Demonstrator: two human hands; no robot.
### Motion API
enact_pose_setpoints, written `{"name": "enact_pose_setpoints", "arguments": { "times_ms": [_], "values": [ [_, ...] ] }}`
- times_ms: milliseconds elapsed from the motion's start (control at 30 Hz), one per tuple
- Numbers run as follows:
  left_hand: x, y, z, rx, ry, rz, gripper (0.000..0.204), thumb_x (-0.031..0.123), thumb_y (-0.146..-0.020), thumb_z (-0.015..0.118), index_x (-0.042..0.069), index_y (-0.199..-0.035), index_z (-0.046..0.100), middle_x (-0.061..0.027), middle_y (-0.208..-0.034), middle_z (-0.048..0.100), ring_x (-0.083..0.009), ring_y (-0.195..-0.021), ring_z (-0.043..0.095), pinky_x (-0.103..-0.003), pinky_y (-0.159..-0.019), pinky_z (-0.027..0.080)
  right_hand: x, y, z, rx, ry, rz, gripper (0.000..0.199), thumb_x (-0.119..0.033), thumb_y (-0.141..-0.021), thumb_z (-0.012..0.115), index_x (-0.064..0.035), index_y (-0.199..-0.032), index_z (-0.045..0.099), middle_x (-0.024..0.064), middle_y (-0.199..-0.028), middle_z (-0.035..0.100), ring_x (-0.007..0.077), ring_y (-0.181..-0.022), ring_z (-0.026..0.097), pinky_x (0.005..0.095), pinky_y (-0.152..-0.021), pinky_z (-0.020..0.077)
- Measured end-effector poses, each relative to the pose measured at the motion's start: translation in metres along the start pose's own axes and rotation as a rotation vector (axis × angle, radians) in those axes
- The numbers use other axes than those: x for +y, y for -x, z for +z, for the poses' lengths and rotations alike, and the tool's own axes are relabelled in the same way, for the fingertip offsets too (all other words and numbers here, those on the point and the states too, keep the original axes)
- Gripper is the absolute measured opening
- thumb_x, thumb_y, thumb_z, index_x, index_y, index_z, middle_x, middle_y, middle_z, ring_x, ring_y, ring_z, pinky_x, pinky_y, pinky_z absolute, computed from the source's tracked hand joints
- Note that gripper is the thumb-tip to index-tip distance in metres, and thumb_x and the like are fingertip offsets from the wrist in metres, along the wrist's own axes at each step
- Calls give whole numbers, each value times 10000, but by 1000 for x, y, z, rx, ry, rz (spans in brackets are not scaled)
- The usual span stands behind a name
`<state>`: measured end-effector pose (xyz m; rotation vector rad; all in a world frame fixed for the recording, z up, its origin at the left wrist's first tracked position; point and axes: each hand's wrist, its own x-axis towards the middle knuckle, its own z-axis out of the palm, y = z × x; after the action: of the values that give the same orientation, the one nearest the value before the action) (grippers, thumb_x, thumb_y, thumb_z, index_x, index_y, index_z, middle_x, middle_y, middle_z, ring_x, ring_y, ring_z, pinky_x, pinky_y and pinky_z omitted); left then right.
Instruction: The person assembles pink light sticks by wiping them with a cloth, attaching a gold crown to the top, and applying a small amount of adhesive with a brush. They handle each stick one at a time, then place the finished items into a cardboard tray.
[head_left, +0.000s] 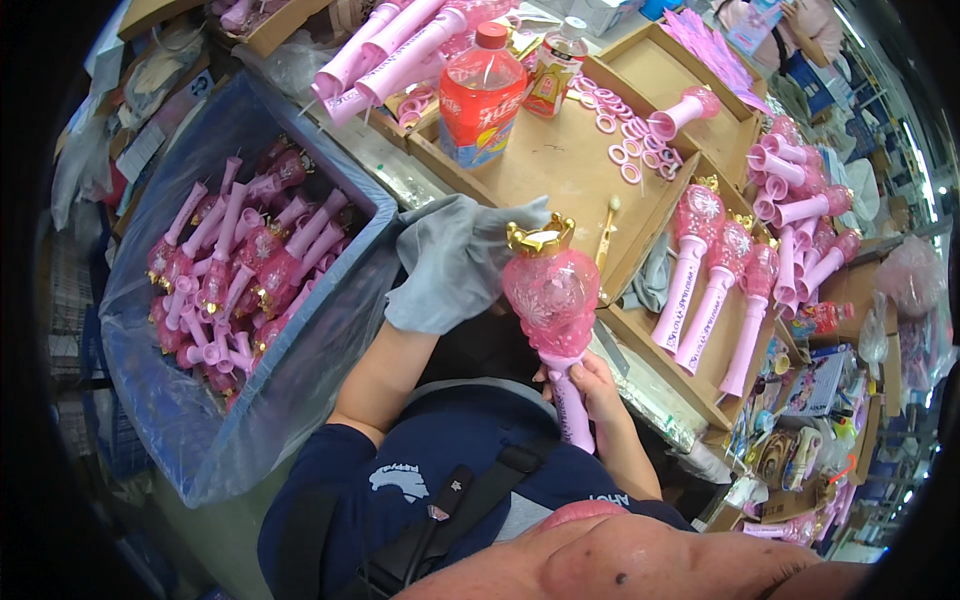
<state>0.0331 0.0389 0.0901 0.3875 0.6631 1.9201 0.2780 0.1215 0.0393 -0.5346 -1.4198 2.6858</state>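
Observation:
My right hand (pixel 596 388) is closed around the pink handle of a toy wand (pixel 552 300), which stands almost upright before my body. The wand has a clear pink moulded head, topped by a gold crown (pixel 541 236). A grey cloth (pixel 450 262) covers my left hand, hiding its fingers, and bunches up beside the wand head. One corner of the cloth reaches the crown; whether they touch I cannot tell. My left forearm (pixel 385 375) comes out from below the cloth.
To the left, a blue plastic-lined bin (pixel 375 205) holds many pink wands. Cardboard trays (pixel 530 185) on the bench carry pink rings (pixel 630 150), a small brush (pixel 608 225), a red-capped bottle (pixel 482 95) and a second bottle (pixel 556 70). Several crowned wands (pixel 705 290) lie at right.

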Motion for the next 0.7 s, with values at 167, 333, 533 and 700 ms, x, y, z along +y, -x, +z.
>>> {"name": "enact_pose_setpoints", "arguments": {
  "times_ms": [167,333,533,700],
  "values": [
    [-2,14,15,-48,-673,168,722,540,-983,337,-83,-1335,432,-158,-1345,521,-250,-1205,536,-400,-1030,428,6,-9,-13,-141,-93,-29,520,-423,-901,585,0,-1198,523,129,-985,640,190,-775,651,306,-690,539],
    [-1,8,19,-60,-505,203,755,577,-955,387,-83,-1317,451,-171,-1351,511,-252,-1234,511,-406,-1052,406,6,-13,-6,-39,34,-71,535,-374,-871,628,16,-1216,505,154,-1008,631,210,-765,658,308,-690,547],
    [-2,-4,18,-152,-255,275,800,613,-932,408,-102,-1283,478,-187,-1329,524,-267,-1231,515,-401,-1043,415,14,-26,20,394,890,-496,509,-151,-784,749,-11,-1212,512,151,-1014,628,270,-888,644,339,-787,496],
    [4,-4,28,-107,-254,237,848,661,-890,442,-108,-1241,506,-195,-1278,559,-266,-1163,569,-387,-996,459,26,-29,26,496,909,-501,501,-138,-790,745,-14,-1216,511,155,-1046,624,271,-936,633,337,-825,483]
  ]
}}
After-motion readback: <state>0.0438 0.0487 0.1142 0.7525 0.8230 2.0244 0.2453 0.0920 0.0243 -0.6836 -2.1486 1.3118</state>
